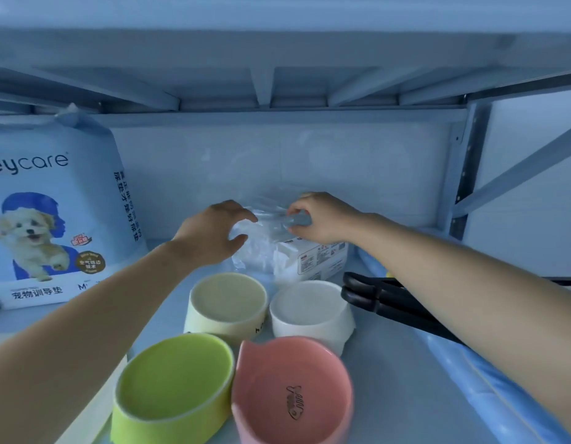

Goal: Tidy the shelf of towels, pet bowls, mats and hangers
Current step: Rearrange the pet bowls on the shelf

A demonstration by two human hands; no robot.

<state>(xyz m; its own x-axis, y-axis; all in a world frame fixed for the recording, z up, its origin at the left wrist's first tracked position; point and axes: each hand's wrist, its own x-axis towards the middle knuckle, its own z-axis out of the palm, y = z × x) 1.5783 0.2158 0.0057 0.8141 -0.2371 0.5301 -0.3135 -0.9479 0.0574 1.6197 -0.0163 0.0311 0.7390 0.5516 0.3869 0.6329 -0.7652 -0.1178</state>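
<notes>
4 bowls (223,325) sit nearest, short of the fingertips. Beyond them the towel pack (309,261) lies flat, long axis left-right, label facing forward. The left hand (213,233) curls spread fingers round its left end; the right hand (324,219) pinches its top.

Blue pad bag (53,149) reads "eycare", "宠物训导垫" and "M"; pink bowl (271,373) bears a fishbone sign

Back centre: clear-wrapped white towel pack (309,261) on the pale metal shelf (389,379).
Far left: blue printed pet-mat bag (53,213), upright.
Before the pack: cream round bowl (228,302) left of white round bowl (309,307).
Front row: green round bowl (172,386) left of pink eared bowl (290,392).
Right: black plastic hangers (389,299) beside blue rolled mat (469,379).
</notes>
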